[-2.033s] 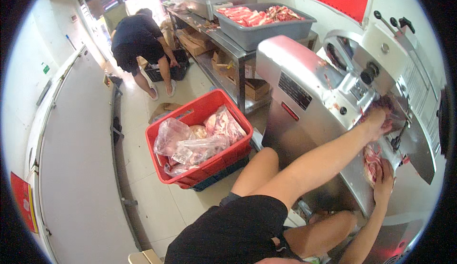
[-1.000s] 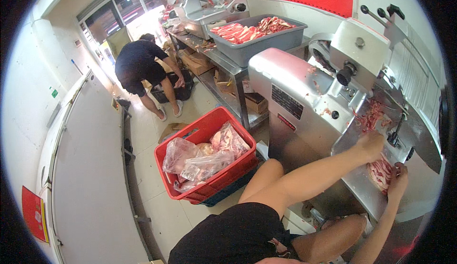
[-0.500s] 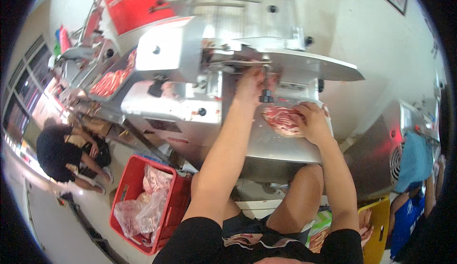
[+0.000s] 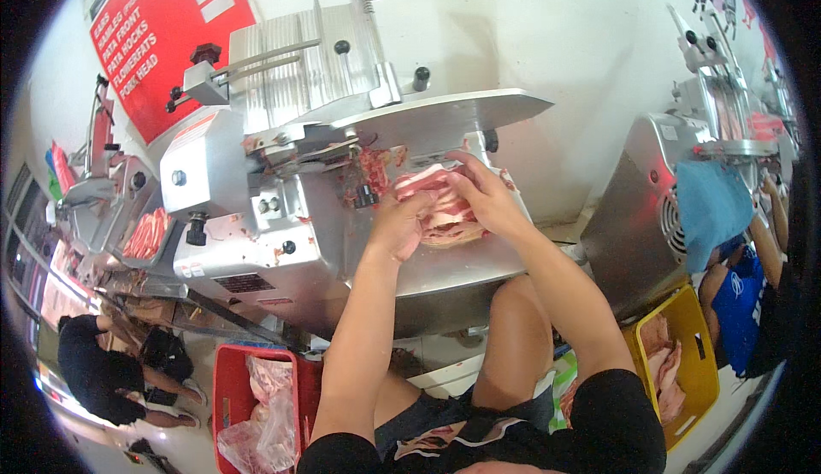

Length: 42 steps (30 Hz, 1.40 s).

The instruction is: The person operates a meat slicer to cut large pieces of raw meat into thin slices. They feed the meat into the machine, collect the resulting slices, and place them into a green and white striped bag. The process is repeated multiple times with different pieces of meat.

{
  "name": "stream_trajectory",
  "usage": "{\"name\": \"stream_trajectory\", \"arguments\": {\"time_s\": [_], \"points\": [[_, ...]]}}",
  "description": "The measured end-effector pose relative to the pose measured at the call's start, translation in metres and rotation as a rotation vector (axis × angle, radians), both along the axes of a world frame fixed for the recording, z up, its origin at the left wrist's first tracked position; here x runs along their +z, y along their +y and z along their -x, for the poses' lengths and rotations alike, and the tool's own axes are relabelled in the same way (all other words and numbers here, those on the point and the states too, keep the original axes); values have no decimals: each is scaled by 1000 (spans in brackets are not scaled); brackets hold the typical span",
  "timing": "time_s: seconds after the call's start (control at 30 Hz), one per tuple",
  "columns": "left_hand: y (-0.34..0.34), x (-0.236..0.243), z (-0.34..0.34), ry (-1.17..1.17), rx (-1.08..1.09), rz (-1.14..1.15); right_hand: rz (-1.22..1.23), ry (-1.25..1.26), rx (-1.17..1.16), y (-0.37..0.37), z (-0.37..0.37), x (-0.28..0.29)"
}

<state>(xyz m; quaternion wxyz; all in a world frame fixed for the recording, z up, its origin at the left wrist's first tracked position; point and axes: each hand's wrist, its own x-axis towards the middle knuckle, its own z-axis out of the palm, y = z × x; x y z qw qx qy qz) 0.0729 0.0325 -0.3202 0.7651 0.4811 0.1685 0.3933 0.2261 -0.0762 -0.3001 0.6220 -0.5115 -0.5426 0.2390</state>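
A stack of sliced raw meat (image 4: pixel 449 216), red with pale fat streaks, lies on the metal receiving plate of a meat slicer (image 4: pixel 209 158). My left hand (image 4: pixel 402 224) clasps the stack's left side, with its fingers curled over the upper slices. From the right, my right hand (image 4: pixel 487 194) grips the same stack, thumb on top and fingers around the far edge. Both palms hide part of the slices. Meat scraps (image 4: pixel 374 166) cling near the blade, just beyond my left hand.
A red crate (image 4: pixel 224 388) with bagged meat stands low at left, a yellow crate (image 4: pixel 705 363) with meat at right. Another slicer with a meat tray (image 4: pixel 147 235) is at far left. A person (image 4: pixel 94 363) bends at left; another in blue (image 4: pixel 737 303) is at right.
My left hand has come from beside the slicer's blade down to the meat stack, joining my right hand there. The view has turned to the right.
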Motion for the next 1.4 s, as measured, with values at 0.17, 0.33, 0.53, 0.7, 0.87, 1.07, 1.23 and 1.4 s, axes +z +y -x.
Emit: {"name": "stream_trajectory", "arguments": {"time_s": [0.17, 0.33, 0.53, 0.7, 0.87, 1.07, 1.23, 1.4], "points": [[-15, 18, 4, 690, 345, -640, 204, -480, -305, 2, -37, -24], [38, 8, 41, 915, 377, -841, 36, -901, -477, -5, -24, -18], [84, 26, 14, -225, 291, 364, 68, -1062, -168, -4, -12, -36], [111, 9, 2, -328, 50, 539, 109, -1034, -123, -7, -14, -31], [138, -27, 27, -462, -15, 321, 63, -1020, -105, 0, -4, -26], [76, -15, 33, -345, 148, 159, 120, -645, -25, -9, -8, -13], [-13, 10, 7, 30, -83, -123, -53, -104, 13, 5, -10, -18], [-8, 3, 3, 630, 408, -833, 222, -359, -218, 7, -26, -17]]}}
